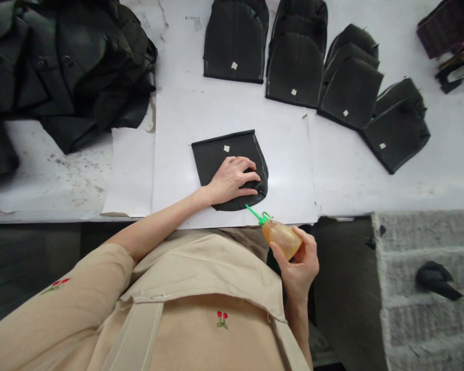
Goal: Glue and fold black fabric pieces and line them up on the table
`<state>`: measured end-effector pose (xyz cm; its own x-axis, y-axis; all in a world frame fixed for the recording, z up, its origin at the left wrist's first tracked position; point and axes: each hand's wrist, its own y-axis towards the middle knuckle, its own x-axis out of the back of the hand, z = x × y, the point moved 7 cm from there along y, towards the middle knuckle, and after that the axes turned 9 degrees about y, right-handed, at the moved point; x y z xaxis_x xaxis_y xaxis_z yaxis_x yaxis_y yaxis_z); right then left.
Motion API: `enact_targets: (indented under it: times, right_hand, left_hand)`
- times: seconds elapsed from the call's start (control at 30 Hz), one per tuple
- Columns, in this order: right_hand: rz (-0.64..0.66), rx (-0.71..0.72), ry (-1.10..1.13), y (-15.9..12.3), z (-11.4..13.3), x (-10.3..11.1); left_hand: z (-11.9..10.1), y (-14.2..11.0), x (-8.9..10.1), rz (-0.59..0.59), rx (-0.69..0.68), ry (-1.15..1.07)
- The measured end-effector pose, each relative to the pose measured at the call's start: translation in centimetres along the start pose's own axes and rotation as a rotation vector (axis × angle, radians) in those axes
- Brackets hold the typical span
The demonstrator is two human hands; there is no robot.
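Note:
A black fabric or leather-like piece [212, 159] with a rounded end lies flat near the table's front edge, a small pale sticker [226, 148] on it. My left hand [235, 180] rests on top of it, fingers spread and pointing right, hiding its middle. In my right hand [299, 263] is a squeeze bottle [281, 238] of amber liquid, gripped between thumb and fingers. The bottle's green nozzle [254, 211] points up and left, its tip at the piece's curved lower edge. Whether liquid comes out cannot be made out.
Several similar black pieces [235, 41] with stickers fan out along the table's back and right. A heap of black garments [69, 67] covers the left. White paper [178, 113] lines the worktop. A grey cloth-covered surface [406, 242] holding a black scrap [435, 278] is at lower right.

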<state>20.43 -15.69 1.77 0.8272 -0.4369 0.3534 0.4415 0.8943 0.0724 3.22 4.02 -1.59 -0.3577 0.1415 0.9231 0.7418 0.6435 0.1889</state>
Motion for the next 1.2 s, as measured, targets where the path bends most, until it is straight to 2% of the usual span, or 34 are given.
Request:
enact_targets:
  times: [0.37,0.53,0.67,0.8,0.9,1.2]
  right_hand:
    - [0.023,0.000,0.023,-0.4,0.0,-0.9]
    - [0.013,-0.021,-0.001,-0.4,-0.3,-0.9]
    - [0.006,-0.028,-0.010,-0.3,-0.4,-0.7]
    - [0.013,-0.034,0.013,-0.2,-0.3,-0.8]
    - [0.031,-0.039,0.011,-0.3,-0.2,-1.0]
    - [0.068,-0.028,0.014,-0.9,-0.3,-2.2]
  left_hand:
    - [0.0,0.3,-0.2,-0.023,0.013,0.011]
    - [0.1,0.6,-0.2,-0.025,0.046,-0.052]
    - [0.6,-0.7,1.2,-0.027,0.037,-0.153]
    - [0.6,-3.1,2.1,0.068,-0.079,-0.204]
    - [1.1,-4.0,2.1,0.084,-0.049,-0.203]
    - [1.2,-3.7,1.2,0.038,-0.008,-0.181]
